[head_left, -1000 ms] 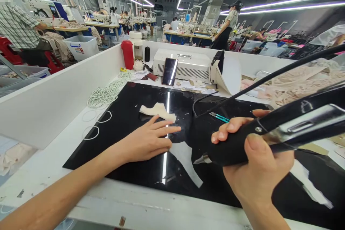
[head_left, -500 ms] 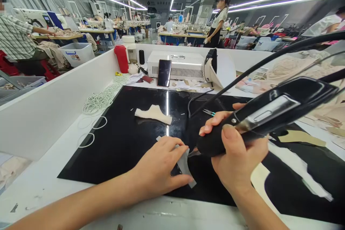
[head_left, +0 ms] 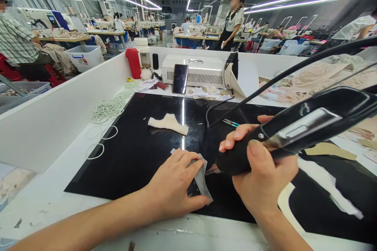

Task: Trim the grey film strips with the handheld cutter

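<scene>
On the black mat (head_left: 132, 157), left fingers (head_left: 188, 164) pinch grey fabric (head_left: 203, 183); right fingers (head_left: 235, 135) grip tool (head_left: 294, 130)

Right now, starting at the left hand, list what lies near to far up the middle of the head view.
left hand → beige fabric piece → phone → white machine, against which the phone leans

The white bench (head_left: 53, 200) has low white walls along its left and far edges. A glossy black sheet (head_left: 132, 157) covers its middle. White elastic rings (head_left: 110, 106) lie along the left edge, and a red bottle (head_left: 133, 62) stands in the far left corner. A white machine (head_left: 203, 71) sits at the far edge, with a phone (head_left: 180, 79) leaning against it. On the sheet lie a beige fabric piece (head_left: 168, 123), teal tweezers (head_left: 231, 122) and, near the front edge, a grey fabric piece (head_left: 203, 181).
</scene>
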`<state>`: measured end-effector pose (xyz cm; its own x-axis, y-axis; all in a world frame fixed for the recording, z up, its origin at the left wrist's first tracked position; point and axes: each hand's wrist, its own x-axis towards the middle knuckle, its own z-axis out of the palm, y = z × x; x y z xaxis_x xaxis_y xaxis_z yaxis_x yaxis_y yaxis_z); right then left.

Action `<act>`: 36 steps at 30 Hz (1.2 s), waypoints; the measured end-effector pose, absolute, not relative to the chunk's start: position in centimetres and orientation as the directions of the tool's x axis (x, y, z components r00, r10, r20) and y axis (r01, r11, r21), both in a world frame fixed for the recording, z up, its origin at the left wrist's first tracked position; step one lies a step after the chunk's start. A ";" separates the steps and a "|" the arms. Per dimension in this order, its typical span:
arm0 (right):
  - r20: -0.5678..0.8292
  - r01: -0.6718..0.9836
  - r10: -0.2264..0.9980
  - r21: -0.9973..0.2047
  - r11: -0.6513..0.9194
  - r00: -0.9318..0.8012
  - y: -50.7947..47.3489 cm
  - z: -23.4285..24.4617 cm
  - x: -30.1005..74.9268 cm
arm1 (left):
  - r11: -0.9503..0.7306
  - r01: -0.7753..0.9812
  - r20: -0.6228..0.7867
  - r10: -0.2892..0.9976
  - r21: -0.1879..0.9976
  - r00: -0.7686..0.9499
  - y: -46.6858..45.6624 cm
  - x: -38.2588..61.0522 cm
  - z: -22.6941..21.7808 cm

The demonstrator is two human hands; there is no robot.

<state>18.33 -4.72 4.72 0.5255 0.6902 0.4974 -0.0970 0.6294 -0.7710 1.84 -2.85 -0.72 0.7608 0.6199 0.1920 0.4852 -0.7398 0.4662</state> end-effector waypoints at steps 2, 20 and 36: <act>0.482 -0.124 0.708 -0.775 0.619 0.516 -5.1 4.7 18.3 | -0.744 0.483 0.197 0.617 0.463 0.762 -2.9 1.8 -0.8; 0.491 -0.142 0.728 -0.775 0.616 0.478 -7.0 4.9 18.6 | -0.742 0.497 0.195 0.625 0.451 0.756 -2.7 1.8 -0.7; 0.508 -0.114 0.734 -0.783 0.612 0.450 -7.3 4.5 18.9 | -0.740 0.469 0.203 0.615 0.482 0.762 -2.5 1.5 -0.8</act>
